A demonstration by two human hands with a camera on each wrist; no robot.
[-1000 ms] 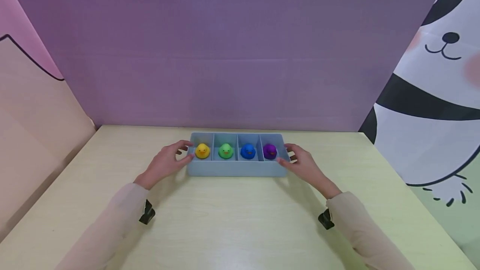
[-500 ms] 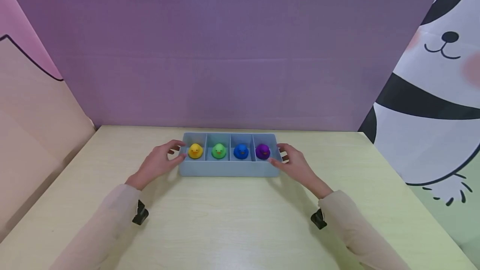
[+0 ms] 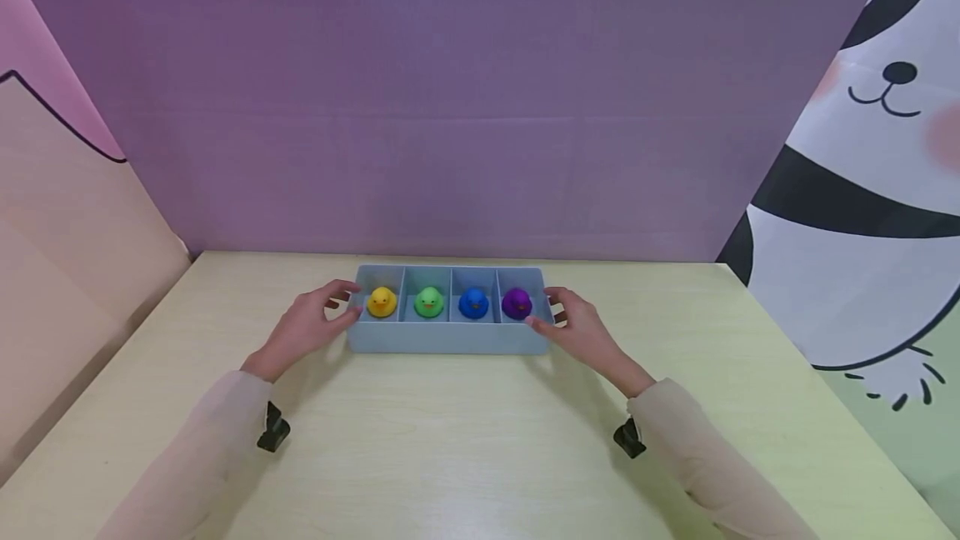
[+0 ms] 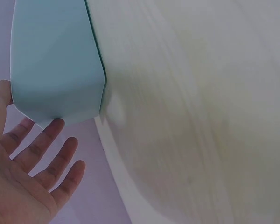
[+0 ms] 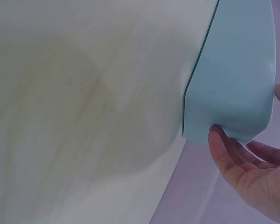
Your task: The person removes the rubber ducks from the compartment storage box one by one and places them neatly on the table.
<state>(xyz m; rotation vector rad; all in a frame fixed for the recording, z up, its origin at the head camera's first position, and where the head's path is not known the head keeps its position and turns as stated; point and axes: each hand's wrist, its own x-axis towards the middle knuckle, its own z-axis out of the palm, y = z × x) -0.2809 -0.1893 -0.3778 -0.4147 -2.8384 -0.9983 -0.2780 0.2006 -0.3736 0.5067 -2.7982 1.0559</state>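
Observation:
A light blue box (image 3: 448, 339) with a row of compartments stands near the far edge of the table. From left to right it holds a yellow rubber duck (image 3: 382, 302), a green rubber duck (image 3: 429, 302), a blue rubber duck (image 3: 473, 303) and a purple rubber duck (image 3: 517, 304), one per compartment. My left hand (image 3: 303, 327) grips the left end, thumb at the front corner. At the right end my right hand (image 3: 585, 332) holds the box likewise. Both wrist views show fingertips against the end walls of the box (image 4: 58, 51); the ducks are hidden there.
The pale wooden table (image 3: 450, 440) ends at a purple backdrop (image 3: 450, 107) just behind the box. A side panel (image 3: 75, 273) borders the left, and a panda-printed panel (image 3: 862, 290) borders the right.
The box has slid left along the table with the ducks inside, and both hands have moved with it at its ends. The motion is smaller in the last half second.

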